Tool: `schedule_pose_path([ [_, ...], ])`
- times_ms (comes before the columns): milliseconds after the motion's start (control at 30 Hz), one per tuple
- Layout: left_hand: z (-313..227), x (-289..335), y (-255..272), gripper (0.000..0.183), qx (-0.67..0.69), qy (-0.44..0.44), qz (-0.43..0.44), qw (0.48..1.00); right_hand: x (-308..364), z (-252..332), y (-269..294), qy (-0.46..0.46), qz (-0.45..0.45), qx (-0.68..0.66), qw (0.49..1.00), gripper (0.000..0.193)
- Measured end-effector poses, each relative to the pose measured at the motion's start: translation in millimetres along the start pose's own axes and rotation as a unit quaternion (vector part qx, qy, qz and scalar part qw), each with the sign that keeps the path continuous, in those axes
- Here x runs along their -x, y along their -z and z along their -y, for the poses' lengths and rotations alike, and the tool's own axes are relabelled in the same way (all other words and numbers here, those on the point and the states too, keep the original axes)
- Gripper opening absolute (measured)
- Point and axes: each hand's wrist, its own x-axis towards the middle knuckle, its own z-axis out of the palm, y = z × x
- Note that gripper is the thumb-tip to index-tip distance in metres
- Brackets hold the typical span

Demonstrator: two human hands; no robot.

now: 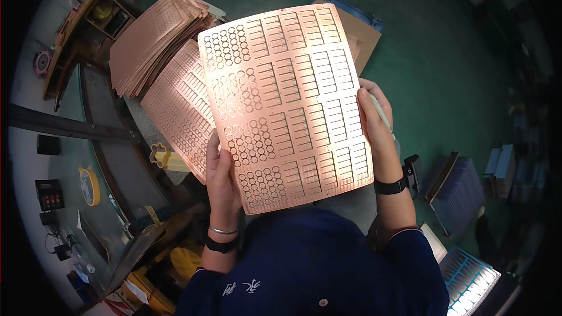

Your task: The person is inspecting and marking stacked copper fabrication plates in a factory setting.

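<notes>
A copper-coloured circuit board panel (pixel 293 111), patterned with rows of small rings and slotted rectangles, is held up in front of me. My left hand (pixel 221 178) grips its lower left edge, fingers behind and thumb on the front. On the right edge, my right hand (pixel 377 123) grips it too, with a thin pale pen-like stick (pixel 380 111) lying along the fingers. Behind the held panel, a similar copper panel (pixel 178 96) lies tilted, partly covered. A thick, uneven stack of copper panels (pixel 155 38) rises beyond it at the far left.
Left of me is a bench with a glass-like top (pixel 105 240), a yellow tape roll (pixel 89 187) and a yellow star-ended tool (pixel 170 160). Brown board (pixel 364 44) lies on something blue behind the panel. At right stand a rack of dark sheets (pixel 459 193) and a blue-framed tray (pixel 468 275).
</notes>
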Motion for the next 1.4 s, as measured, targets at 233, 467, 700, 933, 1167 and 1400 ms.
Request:
schedule_pose_path([
  [233, 0.6, 6.1, -9.8, 0.04, -0.084, -0.013, 0.063, 0.994, 7.3, -6.3, 27.8, 0.086, 0.005, -0.039, 0.995, 0.028],
  [467, -1.1, -3.7, -11.3, 0.034, -0.053, -0.019, 0.076, 0.996, 19.6, -7.7, 42.0, 0.107, 0.003, -0.075, 0.991, 0.029],
  [700, -1.4, -1.1, -19.9, 0.027, -0.054, -0.029, 0.046, 0.997, 35.7, -3.9, 46.2, 0.116, -0.008, -0.052, 0.992, 0.03],
  [933, -2.4, 8.3, -30.7, 0.018, -0.109, -0.082, 0.033, 0.99, 46.2, 7.0, 50.1, 0.16, -0.031, 0.02, 0.986, 0.026],
  [1167, 10.7, -0.1, -29.7, 0.014, -0.077, -0.185, 0.142, 0.969, 44.4, 23.8, 31.1, 0.266, 0.023, -0.143, 0.953, 0.009],
  [1400, 6.6, 17.8, -33.0, 0.023, 0.039, 0.015, 0.031, 0.999, 51.9, 12.1, 37.9, 0.014, -0.037, -0.363, 0.931, 0.022],
])
